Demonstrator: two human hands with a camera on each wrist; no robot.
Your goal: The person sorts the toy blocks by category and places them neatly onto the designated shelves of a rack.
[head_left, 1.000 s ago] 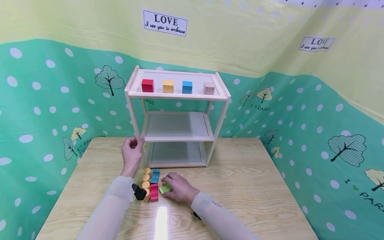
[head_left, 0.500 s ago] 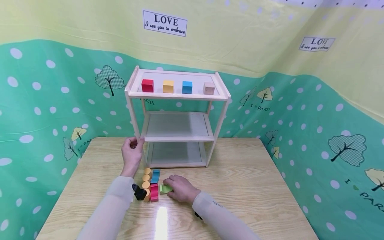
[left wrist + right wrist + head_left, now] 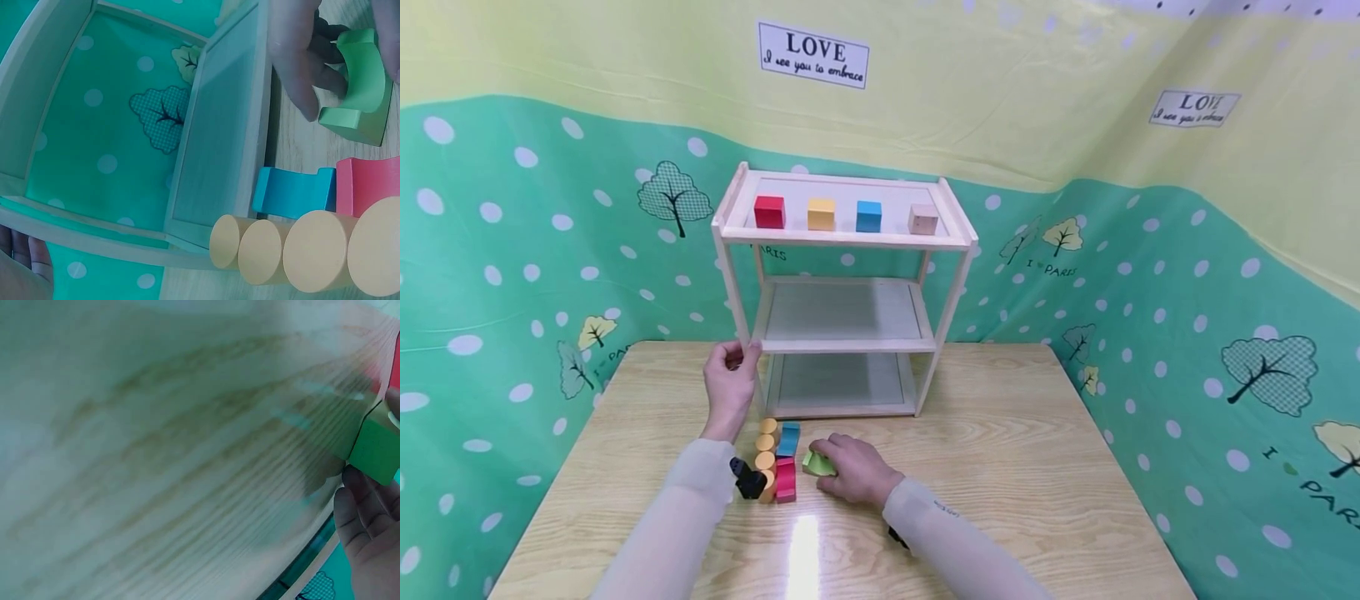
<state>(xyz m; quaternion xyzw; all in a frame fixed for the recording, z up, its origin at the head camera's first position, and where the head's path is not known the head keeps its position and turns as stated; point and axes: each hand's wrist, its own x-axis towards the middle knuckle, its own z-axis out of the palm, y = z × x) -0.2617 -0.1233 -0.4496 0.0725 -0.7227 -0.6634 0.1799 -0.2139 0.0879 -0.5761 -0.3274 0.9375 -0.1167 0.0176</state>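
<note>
A light-green block with a curved hollow (image 3: 817,464) is pinched between the thumb and fingers of my right hand (image 3: 859,472), low over the table. In the left wrist view the green block (image 3: 364,119) sits askew, its hollow facing up. My left hand (image 3: 730,392) grips the left front post of a small wooden shelf (image 3: 850,346); part of its fingers is hidden behind the post. Left of the green block lie a blue arch block (image 3: 788,439) and a red arch block (image 3: 786,481), end to end. Beside them stands a row of several orange-yellow cylinders (image 3: 765,462).
On the shelf's top board sit a red cube (image 3: 770,213), a yellow cube (image 3: 821,215), a blue cube (image 3: 868,217) and a plain wood cube (image 3: 922,220). The wooden table (image 3: 1022,467) extends to the right. A patterned curtain (image 3: 1187,358) hangs behind and alongside.
The green block has turned and shifted slightly right and away from the red arch block, with my right hand moving a little right. My left hand stays at the post.
</note>
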